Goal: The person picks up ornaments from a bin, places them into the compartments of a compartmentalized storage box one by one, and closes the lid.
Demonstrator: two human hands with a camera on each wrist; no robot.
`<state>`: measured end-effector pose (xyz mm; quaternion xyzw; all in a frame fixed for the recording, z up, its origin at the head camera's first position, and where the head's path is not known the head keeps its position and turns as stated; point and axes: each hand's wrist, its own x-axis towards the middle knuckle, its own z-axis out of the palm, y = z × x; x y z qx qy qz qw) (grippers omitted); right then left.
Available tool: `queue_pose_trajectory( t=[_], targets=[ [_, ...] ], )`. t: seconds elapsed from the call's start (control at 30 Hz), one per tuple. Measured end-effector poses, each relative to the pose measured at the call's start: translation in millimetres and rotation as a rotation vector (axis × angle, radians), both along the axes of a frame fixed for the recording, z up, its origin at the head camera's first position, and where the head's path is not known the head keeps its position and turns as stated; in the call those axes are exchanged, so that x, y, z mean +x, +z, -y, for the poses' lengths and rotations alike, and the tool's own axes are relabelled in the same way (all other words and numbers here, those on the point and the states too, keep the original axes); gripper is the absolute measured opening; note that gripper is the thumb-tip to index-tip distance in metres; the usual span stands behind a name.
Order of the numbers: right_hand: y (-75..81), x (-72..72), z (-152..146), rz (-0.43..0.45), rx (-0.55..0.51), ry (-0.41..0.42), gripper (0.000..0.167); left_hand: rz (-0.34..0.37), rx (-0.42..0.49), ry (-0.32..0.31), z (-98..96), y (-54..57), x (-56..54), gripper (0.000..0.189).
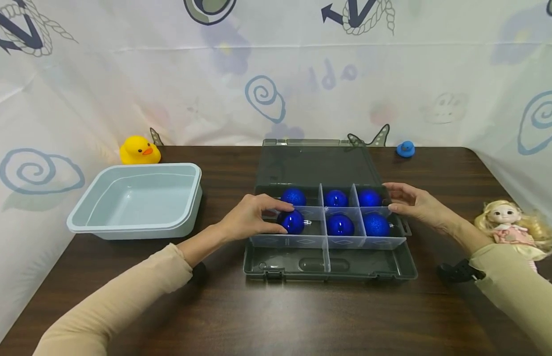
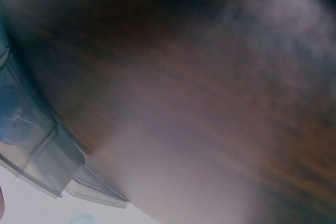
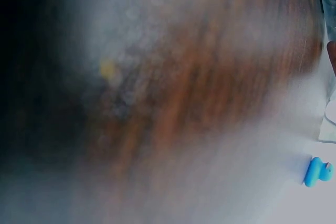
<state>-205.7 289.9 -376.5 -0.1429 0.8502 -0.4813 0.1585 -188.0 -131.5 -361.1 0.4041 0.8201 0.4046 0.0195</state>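
A grey see-through compartment box [image 1: 282, 267] lies with its lid [image 1: 318, 165] folded back. Blue Christmas baubles sit in its back and middle rows, some shiny, some glittery. My left hand [image 1: 253, 215] pinches a shiny bauble [image 1: 293, 223] between thumb and fingers in the left middle compartment; its silver cap points right. A glittery bauble [image 1: 293, 196] is just behind it. At the box's right side, my right hand [image 1: 413, 202] has thumb and fingers apart, beside the back-right bauble [image 1: 369, 198] and its cap. Whether it touches the box is unclear. Both wrist views are blurred.
Left of the box stands a pale blue basin [image 1: 138, 230], with a yellow rubber duck [image 1: 140, 150] behind it. A small blue duck [image 1: 405, 149] sits at the table's back right. By my right forearm is a doll [image 1: 509, 227]. A patterned cloth hangs behind.
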Motion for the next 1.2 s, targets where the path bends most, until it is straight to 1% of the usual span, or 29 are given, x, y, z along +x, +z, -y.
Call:
queue_pose_trajectory(
  t=[0.1, 0.3, 0.37, 0.4, 0.43, 0.47, 0.5, 0.57, 0.63, 0.67, 0.73, 0.8, 0.83, 0.9, 0.97, 1.0, 1.1, 1.2],
  targets=[
    [-0.8, -0.9, -0.7, 0.0, 0.001, -0.002, 0.06, -0.035, -0.012, -0.001, -0.9, 0.2, 0.0, 0.041],
    [-1.9, 0.0, -2.4, -0.003, -0.001, -0.001, 0.059, -0.039, -0.008, -0.001, -3.5, 1.0, 0.0, 0.038],
    [-1.7, 0.5, -1.8, -0.01, 0.008, 0.003, 0.059, -0.009, -0.002, 0.003, -2.5, 3.6, -0.2, 0.038],
    [-1.6, 0.3, -1.1, -0.014, 0.014, 0.01, 0.059, 0.015, 0.004, 0.022, -1.0, 5.7, -0.5, 0.038],
    [-1.8, -0.4, -0.4, -0.015, 0.018, 0.016, 0.059, 0.045, 0.014, 0.054, 1.1, 8.2, -1.3, 0.037],
    [-1.9, -1.3, 0.4, -0.016, 0.025, 0.023, 0.06, 0.084, 0.033, 0.098, 3.5, 11.3, -2.9, 0.036],
    [-1.9, -2.4, 1.2, -0.015, 0.027, 0.027, 0.06, 0.13, 0.061, 0.152, 6.0, 14.5, -5.7, 0.035],
    [-1.5, -4.5, 1.5, -0.008, 0.026, 0.031, 0.06, 0.225, 0.119, 0.283, 10.9, 20.0, -14.6, 0.033],
    [-1.2, -5.8, -1.0, 0.011, 0.02, 0.029, 0.06, 0.359, 0.208, 0.402, 13.9, 23.8, -27.6, 0.036],
    [-0.9, -6.3, -2.7, 0.023, 0.011, 0.028, 0.059, 0.436, 0.263, 0.448, 14.8, 24.9, -35.0, 0.038],
    [-0.3, -9.2, -6.0, 0.056, -0.049, 0.021, 0.058, 0.588, 0.369, 0.525, 16.2, 25.3, -50.4, 0.043],
    [1.2, -15.1, -8.5, 0.102, -0.153, -0.002, 0.059, 0.729, 0.472, 0.584, 17.7, 25.0, -65.3, 0.048],
    [2.7, -19.2, -9.1, 0.13, -0.212, -0.022, 0.06, 0.784, 0.505, 0.607, 18.4, 24.7, -72.1, 0.05],
    [6.9, -29.3, -10.1, 0.18, -0.33, -0.068, 0.064, 0.856, 0.515, 0.635, 19.9, 23.9, -84.3, 0.054],
    [12.7, -40.4, -11.0, 0.233, -0.4, -0.115, 0.068, 0.899, 0.491, 0.643, 20.4, 22.9, -94.0, 0.056],
    [15.5, -46.0, -11.4, 0.252, -0.404, -0.13, 0.069, 0.916, 0.48, 0.643, 20.0, 22.3, -98.3, 0.058],
    [21.3, -60.7, -10.8, 0.276, -0.311, -0.15, 0.069, 0.948, 0.46, 0.644, 18.0, 18.9, -110.2, 0.058],
    [23.4, -72.5, -7.7, 0.267, -0.19, -0.138, 0.066, 0.979, 0.471, 0.657, 15.9, 15.1, -120.8, 0.057]
  ],
)
